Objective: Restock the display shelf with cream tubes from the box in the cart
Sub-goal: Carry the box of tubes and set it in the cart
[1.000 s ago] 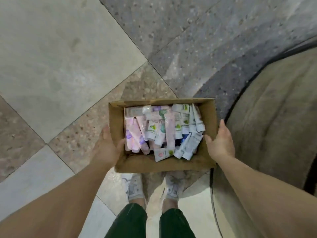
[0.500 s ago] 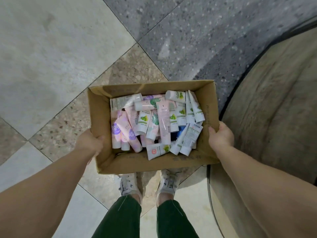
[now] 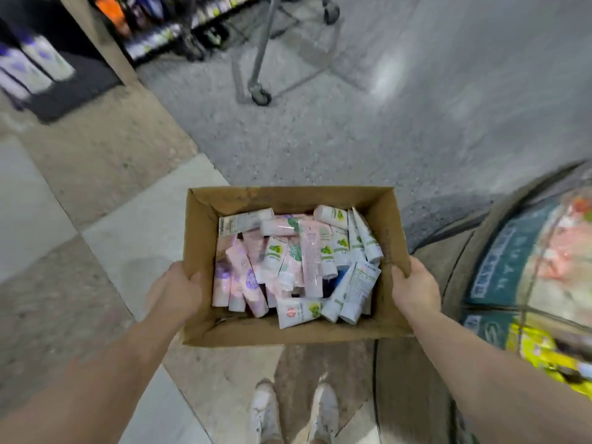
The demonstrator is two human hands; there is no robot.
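Both hands carry an open cardboard box (image 3: pixel 288 333) w/ cream tubes (image 3: pixel 298 261) piled between the fingers: left hand (image 3: pixel 174 291) clasps its left wall, right hand (image 3: pixel 416 288) its right wall. Cart (image 3: pixel 266 52) stands beyond the fingertips, blurred.

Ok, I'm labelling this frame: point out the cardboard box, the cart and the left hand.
cardboard box (image 3: pixel 282 198): head view, far inner wall.
cart (image 3: pixel 261 97): head view, front wheel.
left hand (image 3: pixel 174 291): head view, back of hand.

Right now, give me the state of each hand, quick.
Left hand: gripping the left wall of the cardboard box.
Right hand: gripping the box's right wall.
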